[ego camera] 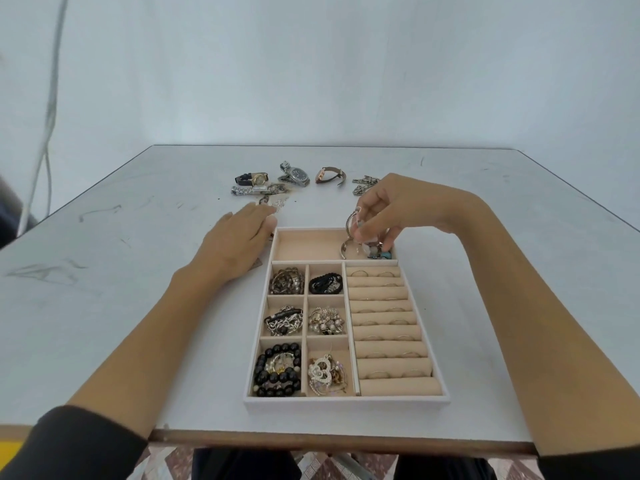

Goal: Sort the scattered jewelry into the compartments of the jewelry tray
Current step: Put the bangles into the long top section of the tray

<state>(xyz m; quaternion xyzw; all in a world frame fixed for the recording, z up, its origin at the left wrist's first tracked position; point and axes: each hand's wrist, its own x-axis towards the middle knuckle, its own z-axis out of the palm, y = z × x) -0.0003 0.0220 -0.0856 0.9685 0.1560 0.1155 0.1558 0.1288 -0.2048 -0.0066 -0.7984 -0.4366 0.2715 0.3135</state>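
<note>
1. The tray point(346, 404) sits by the table's point(104, 306) near edge, with jewelry point(277, 370) in its small compartments.
2. The left hand point(239, 240) lies flat on the table, fingers straight, at the tray's far left corner.
3. The right hand point(388, 209) pinches a silver bangle point(350, 225) over the tray's far compartment.
4. Watches point(298, 174) lie toward the far edge.

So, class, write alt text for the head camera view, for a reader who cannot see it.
A person's right hand pinches a silver bracelet over the long far compartment of a jewelry tray; the left hand lies flat on the table beside it. Watches lie beyond the tray.
</note>
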